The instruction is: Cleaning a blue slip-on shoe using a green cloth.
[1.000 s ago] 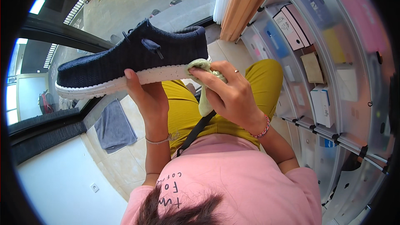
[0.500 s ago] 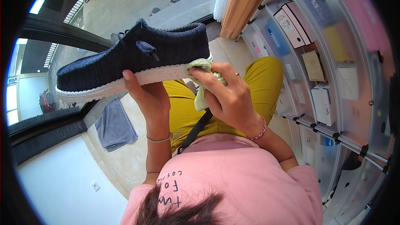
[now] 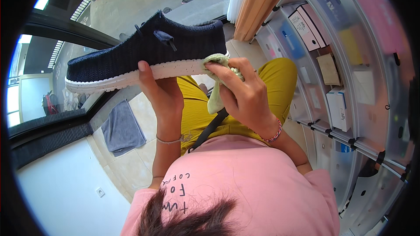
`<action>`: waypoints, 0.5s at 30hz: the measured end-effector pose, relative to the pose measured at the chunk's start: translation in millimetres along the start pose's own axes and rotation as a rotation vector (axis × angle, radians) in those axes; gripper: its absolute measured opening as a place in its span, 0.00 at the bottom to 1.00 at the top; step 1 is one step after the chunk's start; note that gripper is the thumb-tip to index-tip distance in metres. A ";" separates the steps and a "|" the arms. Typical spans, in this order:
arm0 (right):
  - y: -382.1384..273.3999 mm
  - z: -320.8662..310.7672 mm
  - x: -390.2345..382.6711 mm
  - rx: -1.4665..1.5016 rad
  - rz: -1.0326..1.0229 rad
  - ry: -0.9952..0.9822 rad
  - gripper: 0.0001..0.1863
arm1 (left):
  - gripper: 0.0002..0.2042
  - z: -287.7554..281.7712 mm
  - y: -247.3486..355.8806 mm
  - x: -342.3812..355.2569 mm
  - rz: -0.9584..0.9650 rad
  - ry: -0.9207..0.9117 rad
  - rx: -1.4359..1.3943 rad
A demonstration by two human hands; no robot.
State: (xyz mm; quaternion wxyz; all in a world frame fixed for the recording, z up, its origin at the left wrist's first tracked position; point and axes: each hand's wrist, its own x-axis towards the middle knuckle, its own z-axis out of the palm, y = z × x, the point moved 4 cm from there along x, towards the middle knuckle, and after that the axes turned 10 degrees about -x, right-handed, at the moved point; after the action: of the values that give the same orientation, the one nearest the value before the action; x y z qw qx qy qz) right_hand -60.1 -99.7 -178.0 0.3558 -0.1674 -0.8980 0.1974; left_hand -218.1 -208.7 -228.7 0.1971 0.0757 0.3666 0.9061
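A navy knitted shoe (image 3: 118,61) with a white speckled sole hangs in the air in front of me, toe to the left and heel to the right. My left hand (image 3: 162,91) grips it from below, the thumb pressed on the side of the sole near the middle. Bunched in the fingers of my right hand (image 3: 247,94) is a light green cloth (image 3: 215,98). That cloth touches the sole's side close to the heel, and one end of it dangles. The shoe's underside is mostly hidden from view.
On the right stands a rack of clear plastic boxes (image 3: 365,87), with a white box (image 3: 339,109) and a brown box (image 3: 329,68) among them. A grey towel (image 3: 123,126) lies on the tiled floor at the left, near a dark-framed glass door (image 3: 74,30).
The shoe and both hands have shifted slightly to the right, and the toe has risen a little. The cloth is still against the sole near the heel.
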 end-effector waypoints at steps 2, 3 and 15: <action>-1.5 -3.7 5.5 0.003 -0.022 0.021 0.21 | 0.28 5.5 5.8 3.4 0.013 -0.028 0.028; -1.2 -5.2 9.5 -0.002 -0.043 0.044 0.21 | 0.28 9.9 6.4 5.9 0.021 -0.038 0.021; -9.0 -15.9 37.1 0.026 -0.073 0.062 0.22 | 0.16 35.5 19.9 25.8 0.044 -0.039 -0.142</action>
State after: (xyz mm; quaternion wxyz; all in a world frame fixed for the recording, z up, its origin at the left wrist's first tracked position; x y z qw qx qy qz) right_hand -75.9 -87.3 -141.7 0.3924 -0.1360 -0.8895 0.1908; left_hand -237.6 -188.6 -189.5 0.1888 0.0872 0.2959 0.9323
